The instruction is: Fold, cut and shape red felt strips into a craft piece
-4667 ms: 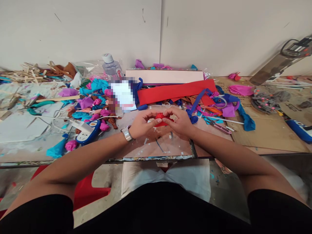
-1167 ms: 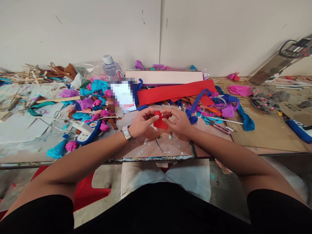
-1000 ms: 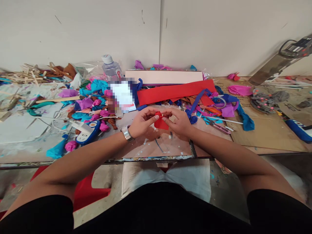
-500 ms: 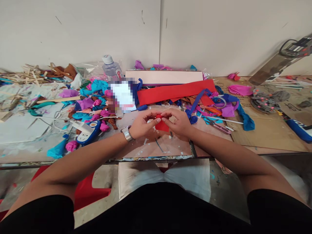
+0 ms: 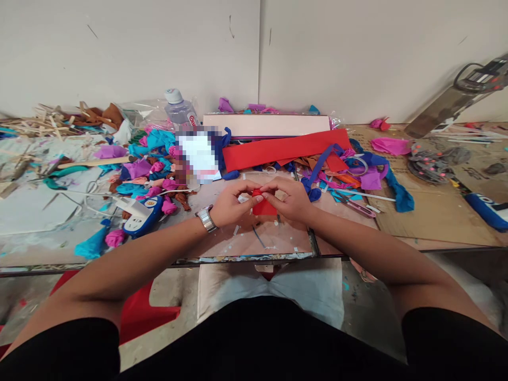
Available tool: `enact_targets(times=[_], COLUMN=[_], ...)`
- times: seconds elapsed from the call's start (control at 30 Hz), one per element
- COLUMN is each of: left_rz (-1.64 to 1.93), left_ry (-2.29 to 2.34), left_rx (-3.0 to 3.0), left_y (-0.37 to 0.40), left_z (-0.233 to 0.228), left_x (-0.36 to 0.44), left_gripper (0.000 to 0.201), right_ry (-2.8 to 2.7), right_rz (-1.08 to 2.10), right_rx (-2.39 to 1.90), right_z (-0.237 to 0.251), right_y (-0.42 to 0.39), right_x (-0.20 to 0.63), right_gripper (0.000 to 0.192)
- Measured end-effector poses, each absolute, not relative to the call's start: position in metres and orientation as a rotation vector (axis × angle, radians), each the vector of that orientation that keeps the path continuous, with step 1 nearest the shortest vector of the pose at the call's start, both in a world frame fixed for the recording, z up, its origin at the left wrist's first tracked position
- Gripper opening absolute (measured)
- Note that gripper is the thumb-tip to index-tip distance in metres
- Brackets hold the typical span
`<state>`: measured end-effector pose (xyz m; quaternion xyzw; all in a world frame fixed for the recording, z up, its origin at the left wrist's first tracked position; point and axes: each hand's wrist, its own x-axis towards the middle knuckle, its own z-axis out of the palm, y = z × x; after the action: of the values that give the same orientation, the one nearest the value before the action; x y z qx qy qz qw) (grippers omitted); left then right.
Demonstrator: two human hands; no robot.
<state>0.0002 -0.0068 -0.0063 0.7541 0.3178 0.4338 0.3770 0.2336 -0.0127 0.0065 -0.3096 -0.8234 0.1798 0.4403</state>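
“1 desk (image 5: 222,246) spans the whole width. What lies on it, from biggest to smallest?”

“A flat sheet of brown cardboard (image 5: 413,219) on the right, a spread of coloured scraps (image 5: 138,168) on the left, then a long red strip (image 5: 286,149) slanting across the middle, in front of a pale board (image 5: 265,126).”

“And the bottles?”

“2: a grey-tinted bottle (image 5: 442,108) at the far right, and a clear, white-capped bottle (image 5: 180,110) behind the scraps.”

“Next size down?”

“The person's left hand (image 5: 234,203) and right hand (image 5: 291,200), facing each other over the near middle. A blue-and-white power strip (image 5: 143,222) lies well to the left, a pink-handled tool (image 5: 359,208) to the right.”

“What do the fingers (image 5: 251,202) have?”

“A small red piece (image 5: 265,208), between the 2 hands. Thumbs and fingertips of both are clamped on its gathered top; its flat lower part shows below the thumbs.”

“Touching the desk?”

“I cannot tell.”
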Motion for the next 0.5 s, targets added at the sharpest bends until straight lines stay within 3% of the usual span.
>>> enact_targets(times=[0.5], left_rz=[1.185], left_ry=[0.753], left_rx=[1.875], left_y=[-0.0063], left_z=[-0.0017], left_x=[0.001], left_gripper=[0.033], right_ry=[-1.953], right_rz=[0.533], right_rx=[-0.791], right_z=[0.0099], right_y=[-0.0153], right_x=[0.2291], right_gripper=[0.032])
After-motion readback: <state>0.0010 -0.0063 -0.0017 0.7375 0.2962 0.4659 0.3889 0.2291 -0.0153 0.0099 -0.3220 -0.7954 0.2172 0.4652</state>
